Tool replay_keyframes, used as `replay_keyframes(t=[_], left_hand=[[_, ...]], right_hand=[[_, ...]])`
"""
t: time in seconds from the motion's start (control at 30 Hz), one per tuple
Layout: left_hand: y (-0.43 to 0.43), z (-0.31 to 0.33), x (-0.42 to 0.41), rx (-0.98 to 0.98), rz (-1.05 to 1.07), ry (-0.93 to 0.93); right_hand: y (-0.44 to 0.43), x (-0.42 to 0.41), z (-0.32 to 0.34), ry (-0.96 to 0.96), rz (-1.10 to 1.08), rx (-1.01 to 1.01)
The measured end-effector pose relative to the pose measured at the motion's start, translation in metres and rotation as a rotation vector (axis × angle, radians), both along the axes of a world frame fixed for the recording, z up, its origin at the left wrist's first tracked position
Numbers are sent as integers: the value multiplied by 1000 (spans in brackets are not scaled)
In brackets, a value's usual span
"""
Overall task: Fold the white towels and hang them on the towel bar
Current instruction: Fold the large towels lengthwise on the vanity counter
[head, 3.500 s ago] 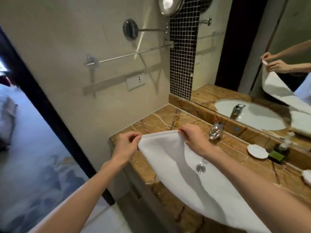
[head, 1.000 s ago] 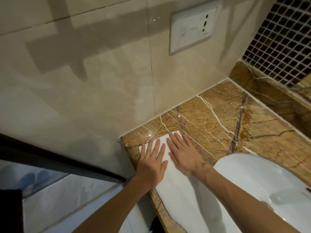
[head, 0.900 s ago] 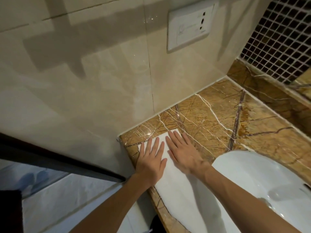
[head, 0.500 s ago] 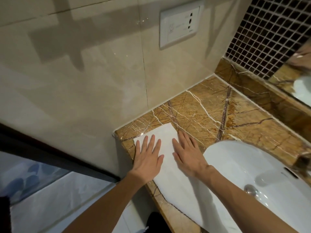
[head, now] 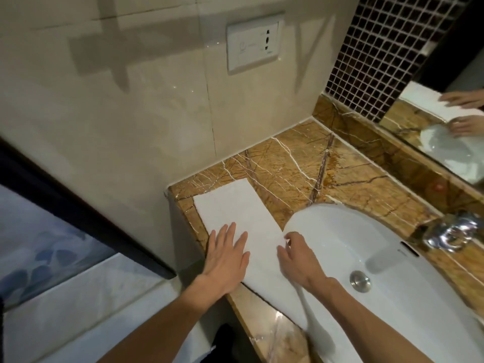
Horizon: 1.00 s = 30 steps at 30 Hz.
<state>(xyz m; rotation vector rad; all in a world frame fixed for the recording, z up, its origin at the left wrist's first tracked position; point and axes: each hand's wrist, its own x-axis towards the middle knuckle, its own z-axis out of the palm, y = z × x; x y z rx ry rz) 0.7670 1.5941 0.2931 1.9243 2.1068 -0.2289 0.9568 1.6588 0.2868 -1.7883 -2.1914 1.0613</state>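
Observation:
A white towel, folded into a long strip, lies on the brown marble counter. It runs from the counter's left corner toward me, and its near part drapes over the sink rim. My left hand rests flat on the towel near the counter's front edge, fingers straight. My right hand is at the towel's right edge, where it meets the sink, with fingers and thumb curled on the cloth. No towel bar is in view.
A white sink with a metal drain fills the right side, with a chrome faucet behind it. A wall socket sits above the counter. A mirror is at the right. A dark door frame stands to the left.
Both hands have slid along the towel toward me, from its far end to its middle. The right hand went from flat to curled at the towel's edge.

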Motion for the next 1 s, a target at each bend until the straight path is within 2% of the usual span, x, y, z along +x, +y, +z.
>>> replay_keyframes(t=[0.07,0.2,0.43,0.57,0.67,0.83,1.0], left_hand=[[-13,2,13,-10,1,-28],[-40,2,37,15,47,-64],[-76,-5,68,30,60,-113],[-84,-6,79,39,170,-173],[-87,-5,85,41,187,-209],[-88,-5,87,20,164,-162],[-84,-1,84,-25,151,-92]], right_hand=[[-7,12,-4,73,-35,-150],[-28,37,-18,115,-5,-298],[-53,51,-28,324,-139,-428],[-67,61,-28,415,-272,-488],[-73,71,-28,397,-362,-477],[-77,82,-24,342,-427,-491],[-81,105,-15,188,-334,-536]])
